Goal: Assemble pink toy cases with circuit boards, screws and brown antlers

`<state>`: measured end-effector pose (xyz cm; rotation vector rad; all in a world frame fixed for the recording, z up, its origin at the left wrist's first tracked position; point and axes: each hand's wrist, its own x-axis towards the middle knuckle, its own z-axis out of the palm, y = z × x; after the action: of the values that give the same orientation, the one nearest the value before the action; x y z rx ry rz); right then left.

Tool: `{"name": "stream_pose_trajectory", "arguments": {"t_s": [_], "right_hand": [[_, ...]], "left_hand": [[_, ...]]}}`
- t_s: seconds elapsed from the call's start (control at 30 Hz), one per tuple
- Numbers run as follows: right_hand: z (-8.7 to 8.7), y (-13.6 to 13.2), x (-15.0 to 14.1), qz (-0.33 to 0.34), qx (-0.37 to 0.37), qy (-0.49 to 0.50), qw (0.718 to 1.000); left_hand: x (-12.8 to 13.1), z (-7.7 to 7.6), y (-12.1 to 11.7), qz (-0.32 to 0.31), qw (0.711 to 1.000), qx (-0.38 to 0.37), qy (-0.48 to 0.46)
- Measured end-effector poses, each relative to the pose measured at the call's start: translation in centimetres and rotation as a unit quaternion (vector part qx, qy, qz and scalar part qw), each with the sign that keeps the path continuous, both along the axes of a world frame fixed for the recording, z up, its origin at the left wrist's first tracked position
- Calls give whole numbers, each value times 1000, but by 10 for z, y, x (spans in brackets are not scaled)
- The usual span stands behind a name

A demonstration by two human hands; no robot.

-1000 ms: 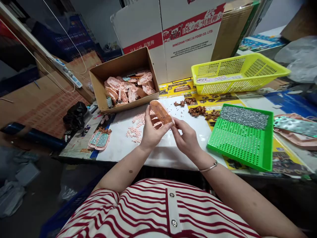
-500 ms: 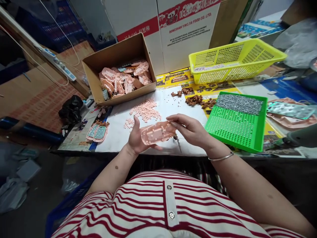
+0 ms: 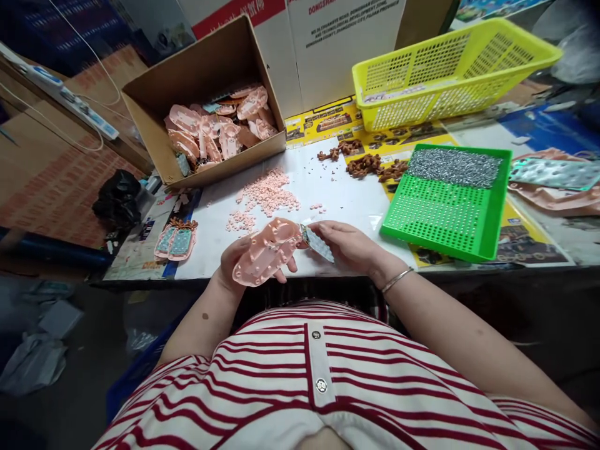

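A pink plastic shell [image 3: 265, 253], its studded inner side facing up, lies in my left hand [image 3: 234, 259], which is closed round its left edge with some fingers showing underneath. My right hand [image 3: 347, 244] holds a pale blue studded panel [image 3: 319, 245] at the shell's right end. The panel hangs tilted there, and its link to the shell is too small to make out. Small pink pieces [image 3: 269, 192] lie in a loose pile on the white sheet just beyond my hands.
A cardboard box [image 3: 154, 144] of pink shells stands behind left. Brown clustered parts [image 3: 364, 165] lie mid-table. At right are a green tray [image 3: 435, 219] holding metal screws and a yellow basket [image 3: 422, 103]. Assembled shells [image 3: 180, 240] lie at left, others [image 3: 557, 175] far right.
The shell has tilted, its left end dropping toward me. The pale blue panel now shows clear of it in my right hand. The whole view has shifted slightly.
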<state>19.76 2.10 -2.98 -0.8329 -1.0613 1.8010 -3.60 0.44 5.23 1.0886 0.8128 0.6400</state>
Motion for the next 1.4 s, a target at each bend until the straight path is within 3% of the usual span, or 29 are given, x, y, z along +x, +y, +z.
{"name": "stream_pose_trajectory", "arguments": {"t_s": [0.13, 0.27, 0.5, 0.63, 0.77, 0.97, 1.07, 1.27, 1.4], "right_hand": [[-6, -11, -16, 45, -81, 67, 993], [1, -13, -20, 18, -80, 91, 992], [2, -12, -10, -37, -73, 129, 988], [4, -17, -2, -24, -69, 178, 981], [9, -23, 6, -1, -54, 221, 974], [12, -26, 13, -9, -18, 195, 981], [15, -26, 14, -25, -9, 179, 983], [15, -27, 8, -20, -45, 181, 982], [11, -27, 2, -25, -69, 197, 978]], "left_hand": [[-9, 2, 5, 32, 998, 20, 56], [-17, 0, 8, 25, 996, 27, 86], [-18, 3, 6, -20, 1000, 22, 1], [-16, 3, 7, -38, 998, 16, -52], [-15, -1, 8, -27, 995, -1, -100], [-18, -10, 10, -9, 993, -33, -111], [-17, -12, 10, 14, 992, -41, -115], [3, -11, 10, 143, 975, -59, -159], [16, -11, 12, 162, 966, -93, -178]]}}
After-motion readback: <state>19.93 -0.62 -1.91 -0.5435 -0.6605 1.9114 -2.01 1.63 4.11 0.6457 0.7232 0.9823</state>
